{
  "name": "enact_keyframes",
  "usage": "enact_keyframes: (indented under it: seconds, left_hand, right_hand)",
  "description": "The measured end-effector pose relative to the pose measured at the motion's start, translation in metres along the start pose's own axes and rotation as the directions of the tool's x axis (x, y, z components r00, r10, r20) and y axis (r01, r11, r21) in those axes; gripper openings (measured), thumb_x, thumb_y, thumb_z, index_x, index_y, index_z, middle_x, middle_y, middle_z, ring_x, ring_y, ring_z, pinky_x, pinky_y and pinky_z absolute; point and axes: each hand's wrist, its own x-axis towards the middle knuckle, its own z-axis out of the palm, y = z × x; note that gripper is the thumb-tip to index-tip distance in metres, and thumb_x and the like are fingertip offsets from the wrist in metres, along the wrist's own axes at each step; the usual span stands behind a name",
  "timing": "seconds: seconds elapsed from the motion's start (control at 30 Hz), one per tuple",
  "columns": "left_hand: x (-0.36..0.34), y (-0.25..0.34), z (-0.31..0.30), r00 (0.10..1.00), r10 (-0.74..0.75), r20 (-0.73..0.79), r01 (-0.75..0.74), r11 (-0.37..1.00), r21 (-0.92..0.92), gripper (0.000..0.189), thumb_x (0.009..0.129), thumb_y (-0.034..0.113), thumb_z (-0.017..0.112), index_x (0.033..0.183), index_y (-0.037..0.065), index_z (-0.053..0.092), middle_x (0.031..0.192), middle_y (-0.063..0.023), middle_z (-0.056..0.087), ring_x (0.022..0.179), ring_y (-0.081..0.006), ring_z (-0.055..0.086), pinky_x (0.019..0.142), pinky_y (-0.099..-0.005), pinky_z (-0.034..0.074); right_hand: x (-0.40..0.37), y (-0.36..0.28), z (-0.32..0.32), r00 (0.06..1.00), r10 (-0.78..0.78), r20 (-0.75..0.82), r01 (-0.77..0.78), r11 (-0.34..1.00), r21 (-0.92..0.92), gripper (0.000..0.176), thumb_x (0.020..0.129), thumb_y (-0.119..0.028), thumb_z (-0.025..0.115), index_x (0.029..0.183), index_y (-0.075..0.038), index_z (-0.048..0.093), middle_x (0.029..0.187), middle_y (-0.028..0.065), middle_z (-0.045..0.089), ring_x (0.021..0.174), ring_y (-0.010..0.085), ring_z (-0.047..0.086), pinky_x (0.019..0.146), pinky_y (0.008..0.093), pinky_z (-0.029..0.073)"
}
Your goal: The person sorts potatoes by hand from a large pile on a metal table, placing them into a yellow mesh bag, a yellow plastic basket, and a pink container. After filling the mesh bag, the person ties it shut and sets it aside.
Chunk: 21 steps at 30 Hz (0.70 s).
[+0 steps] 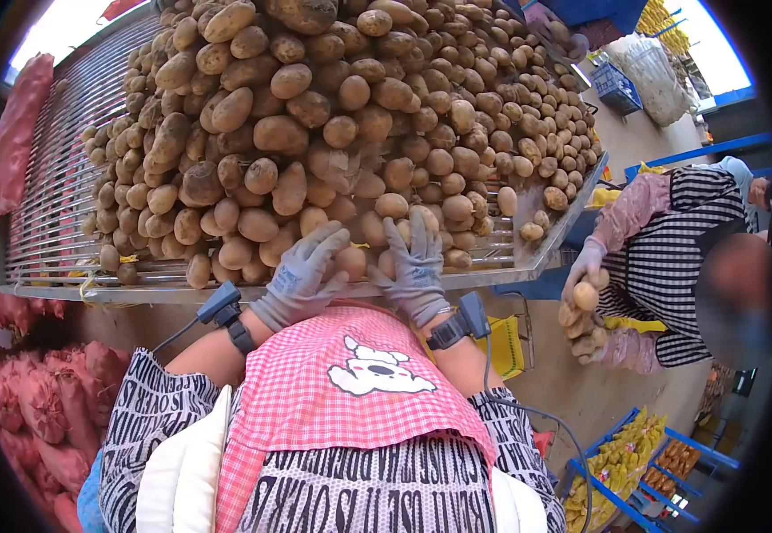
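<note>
Both gloved: left hand (pixel 302 277) and right hand (pixel 417 266) lay with fingers spread over potatoes (pixel 315 133) at the near rim of the slatted table (pixel 48 209); neither pinched anything.

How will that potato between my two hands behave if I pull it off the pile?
The potato looks rounded and smooth-skinned, so it would probably roll toward the table rim once freed. Solid and plump, it likely feels fairly heavy for its size. The pile slopes above it, so neighbours may tumble onto your left hand and right hand.
</note>
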Motion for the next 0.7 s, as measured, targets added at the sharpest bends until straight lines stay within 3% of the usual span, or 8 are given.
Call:
enact_keyframes:
  seconds: [0.17,0.23,0.3,0.37,0.53,0.6,0.63,0.7]
  left_hand:
    - [0.013,0.004,0.034,0.981,-0.083,0.177,0.048,0.980,0.191,0.074,0.082,0.028,0.075,0.146,0.009,0.044,0.151,-0.0219,0.039,0.132,-0.0392,0.048,0.107,-0.0474,0.042]
    - [0.022,0.000,0.049,0.977,0.104,0.188,-0.139,0.973,0.185,0.079,0.081,0.027,0.076,0.149,0.010,0.040,0.151,-0.0232,0.038,0.134,-0.0403,0.046,0.110,-0.0467,0.040]
    - [0.032,0.000,0.055,0.979,0.090,0.182,-0.122,0.978,0.172,0.080,0.081,0.023,0.076,0.150,0.011,0.039,0.152,-0.0242,0.037,0.135,-0.0420,0.045,0.113,-0.0455,0.038]
    - [0.040,-0.007,0.063,0.996,-0.051,0.074,0.053,0.998,-0.023,0.077,0.080,0.019,0.076,0.148,0.012,0.042,0.153,-0.0232,0.037,0.137,-0.0414,0.043,0.114,-0.0442,0.037]
    - [0.063,-0.006,0.079,0.978,-0.156,0.139,0.155,0.988,0.022,0.077,0.078,0.018,0.078,0.148,0.013,0.044,0.151,-0.0202,0.041,0.137,-0.0386,0.044,0.114,-0.0423,0.037]
    - [0.066,-0.004,0.089,0.972,-0.223,0.066,0.225,0.974,-0.013,0.071,0.077,0.018,0.075,0.143,0.013,0.048,0.146,-0.0194,0.045,0.133,-0.0408,0.046,0.111,-0.0442,0.041]
    - [0.069,-0.004,0.095,0.972,-0.226,0.071,0.227,0.974,-0.014,0.071,0.077,0.018,0.075,0.143,0.013,0.048,0.146,-0.0194,0.045,0.133,-0.0408,0.046,0.111,-0.0442,0.041]
    - [0.084,-0.004,0.106,0.998,-0.061,-0.023,0.059,0.995,-0.084,0.068,0.077,0.018,0.075,0.141,0.014,0.051,0.140,-0.0191,0.050,0.125,-0.0408,0.052,0.105,-0.0455,0.045]
  right_hand:
    - [-0.012,0.015,-0.006,0.999,0.007,-0.041,-0.004,0.999,0.053,0.082,0.075,-0.045,0.074,0.150,-0.028,0.045,0.160,0.0245,0.020,0.147,0.0462,0.021,0.112,0.0656,0.020]
    - [-0.013,0.021,-0.001,0.998,0.046,-0.053,-0.042,0.996,0.074,0.083,0.073,-0.042,0.075,0.150,-0.030,0.044,0.159,0.0247,0.019,0.145,0.0465,0.023,0.111,0.0653,0.021]
    - [-0.013,0.030,0.000,0.991,0.048,-0.127,-0.029,0.988,0.153,0.087,0.071,-0.040,0.076,0.151,-0.031,0.041,0.159,0.0244,0.021,0.143,0.0472,0.026,0.109,0.0653,0.022]
    - [-0.015,0.034,-0.004,0.993,0.067,-0.098,-0.055,0.991,0.126,0.092,0.069,-0.039,0.077,0.152,-0.031,0.038,0.158,0.0241,0.022,0.141,0.0476,0.028,0.110,0.0652,0.022]
    - [-0.008,0.043,-0.003,0.995,0.053,-0.081,-0.044,0.994,0.104,0.091,0.066,-0.037,0.081,0.149,-0.035,0.041,0.157,0.0242,0.024,0.140,0.0470,0.030,0.108,0.0651,0.024]
    - [-0.002,0.053,-0.005,0.993,0.004,-0.122,0.010,0.993,0.116,0.090,0.066,-0.034,0.082,0.148,-0.035,0.042,0.156,0.0246,0.025,0.138,0.0470,0.034,0.107,0.0628,0.029]
    - [0.001,0.059,-0.007,0.985,-0.045,-0.167,0.067,0.990,0.124,0.090,0.066,-0.032,0.083,0.146,-0.036,0.043,0.155,0.0250,0.027,0.136,0.0471,0.038,0.106,0.0605,0.033]
    - [0.007,0.070,-0.011,0.987,0.007,-0.161,0.020,0.986,0.168,0.089,0.066,-0.029,0.083,0.146,-0.036,0.044,0.154,0.0251,0.029,0.132,0.0467,0.043,0.104,0.0570,0.038]
